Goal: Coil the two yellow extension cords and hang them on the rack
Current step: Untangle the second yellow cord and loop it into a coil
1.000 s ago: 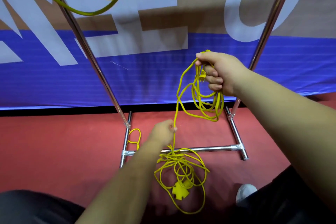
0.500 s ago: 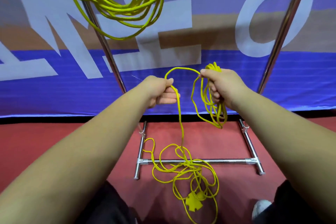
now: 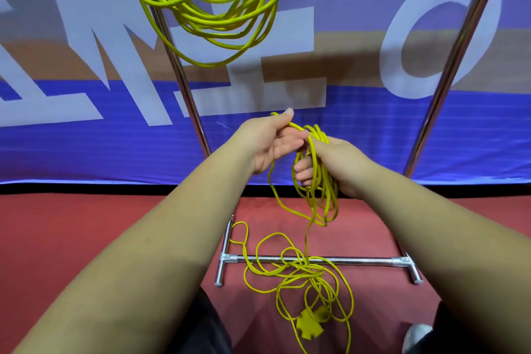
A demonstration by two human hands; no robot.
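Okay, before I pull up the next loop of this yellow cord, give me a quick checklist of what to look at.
1. Coil secure: ok. The right hand grips the coil.
2. New loop handed over: ok. The left hand pinches the new loop right at the right hand.
3. Loose cord free to rise: not ok. The loose cord lies tangled across the rack's base bar.
4. Socket end free: cannot tell. Loops overlap the socket end.
5. First cord hung: ok. The first cord hangs coiled above; its support is out of view.
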